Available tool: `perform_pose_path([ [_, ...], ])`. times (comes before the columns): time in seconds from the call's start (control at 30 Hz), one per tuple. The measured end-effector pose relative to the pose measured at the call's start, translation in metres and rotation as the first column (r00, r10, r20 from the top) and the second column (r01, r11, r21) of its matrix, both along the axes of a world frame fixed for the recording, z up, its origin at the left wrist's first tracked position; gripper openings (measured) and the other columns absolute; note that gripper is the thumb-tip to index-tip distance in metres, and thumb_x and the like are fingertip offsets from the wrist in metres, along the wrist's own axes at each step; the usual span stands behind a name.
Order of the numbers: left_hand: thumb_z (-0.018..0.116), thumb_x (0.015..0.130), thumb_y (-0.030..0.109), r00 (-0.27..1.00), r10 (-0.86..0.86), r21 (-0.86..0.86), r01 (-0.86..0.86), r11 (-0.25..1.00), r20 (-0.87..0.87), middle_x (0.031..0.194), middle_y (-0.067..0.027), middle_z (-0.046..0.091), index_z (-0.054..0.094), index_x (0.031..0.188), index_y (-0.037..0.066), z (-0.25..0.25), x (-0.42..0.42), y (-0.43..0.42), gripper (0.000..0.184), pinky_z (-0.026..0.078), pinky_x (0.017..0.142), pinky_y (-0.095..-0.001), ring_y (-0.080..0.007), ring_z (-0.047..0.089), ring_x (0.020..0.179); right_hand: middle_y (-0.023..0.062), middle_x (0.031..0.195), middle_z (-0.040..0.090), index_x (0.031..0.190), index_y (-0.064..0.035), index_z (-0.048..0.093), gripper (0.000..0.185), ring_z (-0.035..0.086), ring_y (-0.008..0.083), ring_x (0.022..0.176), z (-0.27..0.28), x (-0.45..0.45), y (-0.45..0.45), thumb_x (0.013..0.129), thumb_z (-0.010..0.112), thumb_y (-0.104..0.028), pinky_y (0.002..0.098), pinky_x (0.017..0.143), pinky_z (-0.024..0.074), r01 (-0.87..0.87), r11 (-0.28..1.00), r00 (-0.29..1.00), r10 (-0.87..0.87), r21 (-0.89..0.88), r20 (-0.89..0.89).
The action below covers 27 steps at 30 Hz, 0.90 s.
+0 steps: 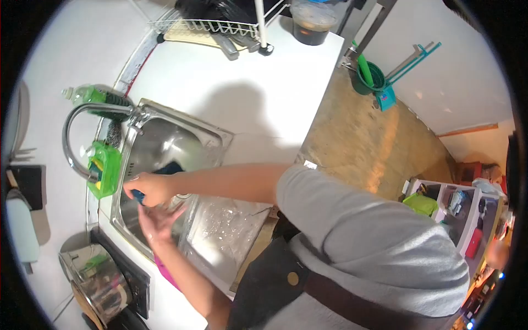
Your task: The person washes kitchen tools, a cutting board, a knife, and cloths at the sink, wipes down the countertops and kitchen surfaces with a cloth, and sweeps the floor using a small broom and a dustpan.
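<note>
1. Gripping a small dark blue item [138, 196] in a closed right hand [154, 188], above the near part of the sink basin [165, 132]; too hidden by the curled fingers to name for certain.
2. Holding the left hand [159, 220] just beside that grip, on its left side, open with fingers spread and nothing visible in the palm.
3. Showing past the right wrist, a dark, cloth-like piece [169, 169]; impossible to tell whether joined to the gripped item.
4. Curving over from beyond the grip, a tall faucet [93, 176], with its spout close to the knuckles; no certain sign of running water.
5. Standing just beyond the grip, near the spout, a green container [107, 165]; lying to the left of the grip, a shiny pot [102, 275]; stretching to the right, the white bench [286, 99].
6. Could lose the blue item into the basin if wet fingers slacken, most likely from so small a hold.
7. Could knock the spout or tip the green container by swinging the right fist too far forward.
</note>
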State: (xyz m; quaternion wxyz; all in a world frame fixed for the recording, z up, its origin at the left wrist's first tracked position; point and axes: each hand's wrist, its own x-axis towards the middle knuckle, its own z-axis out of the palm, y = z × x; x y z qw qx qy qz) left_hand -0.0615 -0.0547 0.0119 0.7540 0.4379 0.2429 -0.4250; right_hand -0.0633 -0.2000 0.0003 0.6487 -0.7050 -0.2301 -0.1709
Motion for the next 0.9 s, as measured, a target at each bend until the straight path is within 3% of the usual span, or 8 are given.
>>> perform_pose_path([
  [0.23, 0.056, 0.082, 0.034, 1.0, 0.005, -0.622, -0.005, 0.783, -0.001, 0.093, -0.0074, 0.053, 0.046, 0.102, 0.005, -0.09, 0.059, -0.012, 0.037, 0.043, 0.071, -0.0344, -0.0169, 0.051, 0.081, 0.0069, 0.08, 0.054, 0.087, -0.0095, 0.057, 0.026, 0.051, 0.0255, 0.088, 0.003, -0.045, -0.016, 0.062, 0.06, -0.01, 0.0391, 0.083, 0.0406, 0.298, 0.866, 0.809, -0.007, -0.4, 0.587],
  [0.3, 0.063, 0.08, 0.029, 0.985, 0.17, -0.643, -0.122, 0.756, 0.014, 0.081, -0.0039, 0.056, 0.049, 0.093, 0.005, -0.092, 0.07, -0.013, 0.031, 0.047, 0.062, -0.0247, -0.0093, 0.055, 0.066, 0.007, 0.086, 0.056, 0.091, -0.01, 0.059, 0.026, 0.051, 0.0259, 0.091, 0.002, -0.057, -0.026, 0.065, 0.058, -0.008, 0.0342, 0.08, 0.0429, 0.274, 0.74, 0.918, -0.01, -0.614, 0.397],
  [0.37, 0.058, 0.082, 0.033, 0.897, 0.431, -0.572, -0.302, 0.763, 0.1, 0.067, -0.0001, 0.053, 0.051, 0.087, 0.01, -0.066, 0.062, -0.023, 0.024, 0.044, 0.059, -0.0284, -0.0113, 0.05, 0.059, 0.0063, 0.082, 0.057, 0.09, -0.007, 0.057, 0.021, 0.056, 0.0239, 0.077, -0.005, -0.062, -0.025, 0.069, 0.056, -0.003, 0.03, 0.068, 0.0466, 0.377, 0.859, 0.898, -0.248, -0.347, 0.362],
  [0.43, 0.056, 0.084, 0.036, 0.761, 0.622, -0.515, -0.464, 0.721, 0.183, 0.064, 0.0, 0.049, 0.046, 0.075, 0.012, -0.057, 0.061, -0.032, 0.027, 0.042, 0.055, -0.0272, -0.0124, 0.047, 0.056, 0.0062, 0.076, 0.056, 0.093, -0.005, 0.056, 0.021, 0.056, 0.0218, 0.064, -0.004, -0.056, -0.021, 0.071, 0.053, -0.005, 0.0303, 0.059, 0.0477, 0.313, 0.935, 0.933, -0.336, -0.169, -0.128],
  [0.63, 0.048, 0.089, 0.032, 0.809, 0.331, -0.54, -0.021, 0.841, 0.485, 0.056, -0.0003, 0.034, 0.034, 0.061, 0.013, 0.002, 0.03, -0.028, 0.037, 0.038, 0.066, -0.0289, -0.0159, 0.04, 0.062, 0.0086, 0.066, 0.056, 0.076, -0.0013, 0.057, 0.013, 0.058, 0.0167, 0.056, -0.027, 0.003, -0.029, 0.073, 0.054, -0.013, 0.0324, 0.046, 0.0493, 0.277, 0.889, 0.544, 0.169, 0.366, -0.822],
  [0.7, 0.051, 0.085, 0.024, 0.813, 0.16, -0.522, 0.195, 0.831, 0.559, 0.073, -0.0056, 0.045, 0.042, 0.072, 0.009, -0.002, 0.042, -0.007, 0.022, 0.037, 0.083, -0.0346, -0.02, 0.046, 0.078, 0.0094, 0.061, 0.055, 0.069, -0.0001, 0.057, 0.015, 0.06, 0.0162, 0.056, -0.02, 0.018, -0.038, 0.071, 0.055, -0.015, 0.0319, 0.044, 0.0497, 0.102, 0.955, 0.573, 0.173, 0.279, -0.801],
  [0.77, 0.052, 0.083, 0.018, 0.799, 0.171, -0.398, 0.092, 0.913, 0.577, 0.091, -0.01, 0.053, 0.051, 0.088, 0.004, 0.0, 0.039, 0.006, 0.015, 0.037, 0.091, -0.0389, -0.0225, 0.05, 0.088, 0.0105, 0.058, 0.056, 0.065, 0.0002, 0.059, 0.015, 0.061, 0.0182, 0.055, -0.009, 0.04, -0.047, 0.065, 0.057, -0.015, 0.0328, 0.044, 0.0492, -0.167, 0.915, 0.92, 0.011, -0.367, -0.392],
  [0.9, 0.066, 0.073, 0.023, 0.736, -0.066, -0.288, 0.344, 0.894, 0.674, 0.136, -0.0201, 0.03, 0.03, 0.133, -0.001, 0.023, 0.021, 0.01, 0.074, 0.021, 0.105, -0.0505, -0.0323, 0.032, 0.125, 0.0119, 0.059, 0.06, 0.066, 0.0013, 0.063, 0.02, 0.06, 0.0226, 0.05, -0.022, 0.106, -0.015, 0.056, 0.062, -0.015, 0.0365, 0.047, 0.0485, -0.072, 0.858, 0.972, -0.053, -0.508, -0.228],
])
